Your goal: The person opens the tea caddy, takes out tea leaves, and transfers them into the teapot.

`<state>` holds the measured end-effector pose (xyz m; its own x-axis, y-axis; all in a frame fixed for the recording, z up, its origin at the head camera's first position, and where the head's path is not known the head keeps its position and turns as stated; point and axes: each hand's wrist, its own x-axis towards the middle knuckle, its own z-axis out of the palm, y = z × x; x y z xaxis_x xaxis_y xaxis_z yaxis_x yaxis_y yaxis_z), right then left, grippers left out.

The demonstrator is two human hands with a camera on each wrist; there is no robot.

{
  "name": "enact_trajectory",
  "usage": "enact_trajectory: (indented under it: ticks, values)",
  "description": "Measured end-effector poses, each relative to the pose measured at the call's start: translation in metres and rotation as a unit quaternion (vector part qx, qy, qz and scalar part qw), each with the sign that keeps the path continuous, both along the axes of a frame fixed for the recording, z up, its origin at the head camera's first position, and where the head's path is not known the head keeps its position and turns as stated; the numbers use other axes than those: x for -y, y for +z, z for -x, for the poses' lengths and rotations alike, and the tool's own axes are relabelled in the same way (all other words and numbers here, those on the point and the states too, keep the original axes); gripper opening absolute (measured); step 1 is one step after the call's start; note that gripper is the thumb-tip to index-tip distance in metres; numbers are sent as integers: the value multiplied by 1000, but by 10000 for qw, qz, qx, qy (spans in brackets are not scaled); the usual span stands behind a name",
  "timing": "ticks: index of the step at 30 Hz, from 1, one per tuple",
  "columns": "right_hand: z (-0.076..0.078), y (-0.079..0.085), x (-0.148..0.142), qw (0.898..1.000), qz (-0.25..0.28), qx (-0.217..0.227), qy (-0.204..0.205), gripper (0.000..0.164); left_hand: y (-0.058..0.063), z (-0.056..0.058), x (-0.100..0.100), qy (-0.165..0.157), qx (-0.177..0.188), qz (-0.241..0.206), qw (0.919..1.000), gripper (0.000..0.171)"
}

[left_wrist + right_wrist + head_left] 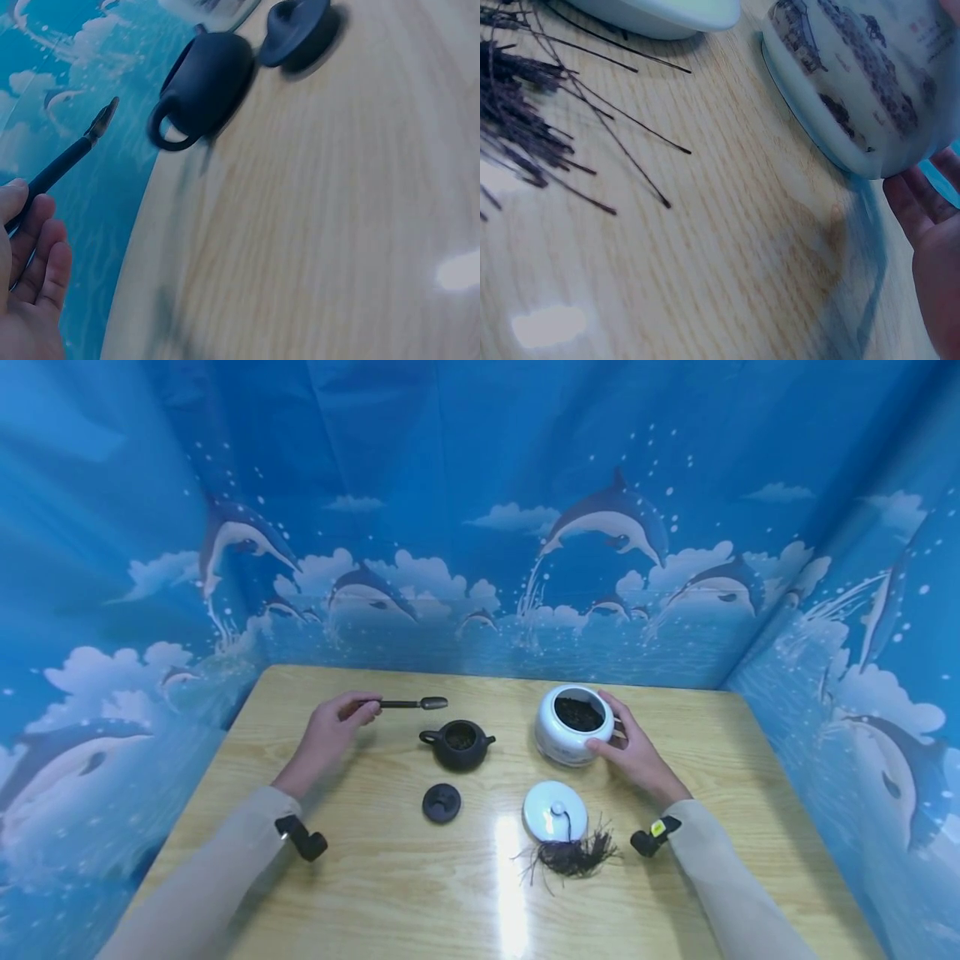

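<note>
My left hand [337, 732] pinches a dark tea scoop [412, 703] by its handle between thumb and fingers, its metal head pointing right, above and left of a small black teapot [462, 758]. Dark leaves show inside the uncovered teapot. With my right hand [632, 749] I grip a white tea jar [558, 746] at its right side, thumb near the front rim and fingers round the far side. Dark tea leaves [579, 713] lie in the jar. The right wrist view shows a dark printed pattern on its wall and fingertips close to its base.
In front of the teapot lies its black lid [441, 803]. The white jar lid [545, 806] rests nearer me than the jar, with a dark tassel [573, 857] tied to its knob. Behind the wooden table [390, 877] hangs a blue dolphin-print curtain [465, 527].
</note>
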<state>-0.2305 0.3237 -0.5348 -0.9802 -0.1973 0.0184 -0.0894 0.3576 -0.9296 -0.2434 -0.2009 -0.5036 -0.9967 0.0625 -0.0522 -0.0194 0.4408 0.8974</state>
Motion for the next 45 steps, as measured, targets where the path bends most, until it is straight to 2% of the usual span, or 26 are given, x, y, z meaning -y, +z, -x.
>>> enact_trajectory:
  ticks: [8, 16, 27, 34, 45]
  values:
    - [0, 0, 0, 10000, -44, 18, 10, 90, 5, 8, 23, 408, -66, 143, 9990, 55]
    - [1, 0, -1, 10000, -62, 67, 18, 90, 0, 10, 42, 695, -17, 418, 9967, 55]
    - [1, -1, -2, 9999, -48, 64, 61, 91, -12, 8, 54, 952, 40, 911, 9913, 44]
    - [0, -1, -2, 9999, -45, 102, 50, 90, -20, 7, 59, 950, 45, 1149, 9888, 44]
    - [1, 0, -2, 9997, -131, 188, -4, 92, -28, 2, 64, 652, 71, 1223, 9903, 43]
